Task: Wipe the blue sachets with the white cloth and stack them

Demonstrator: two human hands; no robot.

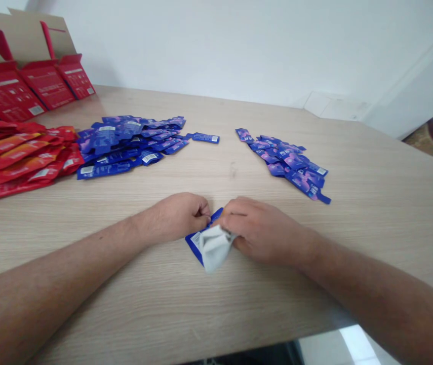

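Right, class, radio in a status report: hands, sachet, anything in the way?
Left hand curled at edge of blue sachet. Right hand gripping pale cloth over it. Cloth blocks view of part of sachet.

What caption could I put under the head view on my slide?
Right hand holding a white cloth over a blue packet, left hand at its edge.

Boxes [47, 83] stand at the back left of the counter [144, 304], packets [14, 157] piled before them. Right of those lies a sachet heap [128, 137], a lone sachet [205, 138] at its right end; a second heap [288, 165] sits farther right (well apart). In front, between left hand [180, 215] and right hand [262, 228], a cloth [214, 248] partly covers a pouch [194, 244].
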